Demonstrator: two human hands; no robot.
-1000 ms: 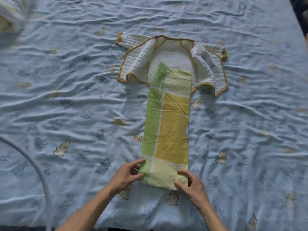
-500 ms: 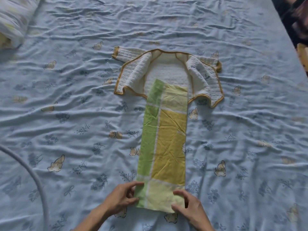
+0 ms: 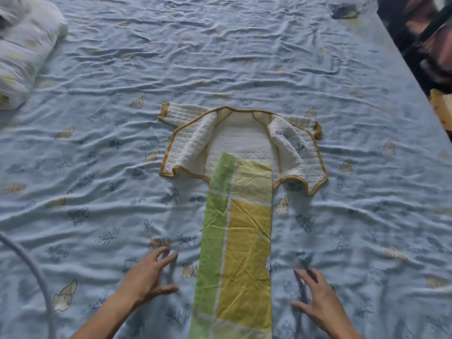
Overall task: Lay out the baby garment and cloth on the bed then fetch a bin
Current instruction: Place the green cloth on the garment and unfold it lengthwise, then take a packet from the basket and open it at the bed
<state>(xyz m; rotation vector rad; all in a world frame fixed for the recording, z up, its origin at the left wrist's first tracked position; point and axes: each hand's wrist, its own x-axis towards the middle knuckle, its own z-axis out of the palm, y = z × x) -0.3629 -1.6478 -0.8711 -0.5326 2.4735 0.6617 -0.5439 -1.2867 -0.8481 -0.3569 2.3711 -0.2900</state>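
Note:
A white quilted baby garment [image 3: 195, 140] with mustard trim lies spread open on the blue printed bed sheet [image 3: 244, 57]. A long folded cloth [image 3: 239, 241] in green and yellow blocks lies flat, its far end resting on the garment's middle and its near end running to the bottom of the view. My left hand [image 3: 149, 277] hovers just left of the cloth with fingers spread, holding nothing. My right hand [image 3: 318, 297] is to the right of the cloth, fingers apart and blurred, also empty. No bin is in view.
A rolled white patterned blanket [image 3: 22, 52] sits at the far left corner. The bed's right edge [image 3: 406, 69] runs diagonally, with dark blurred objects beyond it. A grey curved cable [image 3: 31, 267] crosses the lower left.
Both hands have let go of the cloth's near end and moved apart to either side. The view has shifted so garment and cloth sit lower in frame.

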